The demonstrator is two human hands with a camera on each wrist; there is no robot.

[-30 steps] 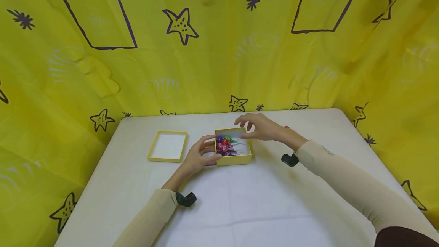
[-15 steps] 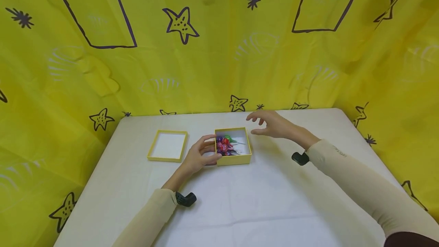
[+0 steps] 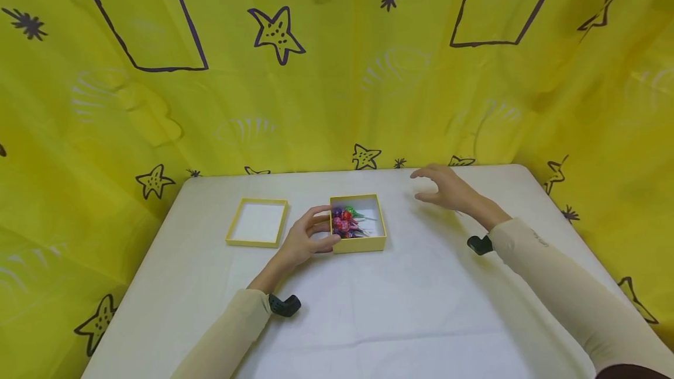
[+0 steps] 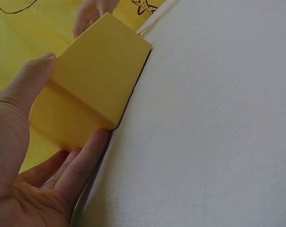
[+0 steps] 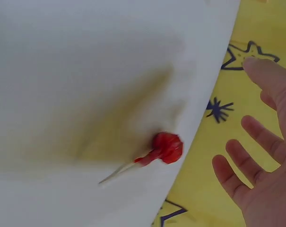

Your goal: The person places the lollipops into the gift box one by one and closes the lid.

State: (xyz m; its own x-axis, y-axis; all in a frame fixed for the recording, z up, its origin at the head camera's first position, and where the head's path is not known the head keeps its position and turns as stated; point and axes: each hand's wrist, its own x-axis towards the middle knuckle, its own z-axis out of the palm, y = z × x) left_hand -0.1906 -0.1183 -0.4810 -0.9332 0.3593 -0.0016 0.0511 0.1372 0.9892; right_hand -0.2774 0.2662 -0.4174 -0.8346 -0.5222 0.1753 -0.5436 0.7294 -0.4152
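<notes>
My left hand (image 3: 307, 237) holds the left end of a yellow box (image 3: 363, 244), its thumb near the front corner and its fingers along the left side. In the left wrist view, the thumb and fingers touch the yellow box (image 4: 102, 66) walls. Several wrapped lollipops (image 3: 344, 224) lie in the box, heads at the left and sticks pointing right. To the right of the box, my right hand (image 3: 450, 189) hovers above the table with fingers spread and nothing in them. Below it, a red lollipop (image 5: 167, 147) lies on the table in the right wrist view; the arm mostly hides it from the head.
A shallow yellow-rimmed lid (image 3: 258, 222) lies inside up, left of the box. White cloth covers the table (image 3: 400, 303). A yellow curtain (image 3: 326, 92) with dark star drawings hangs behind and at both sides.
My right hand has moved right, from over the box's right edge to the space beyond it. The left hand stays on the box, and the lollipops inside lie the same.
</notes>
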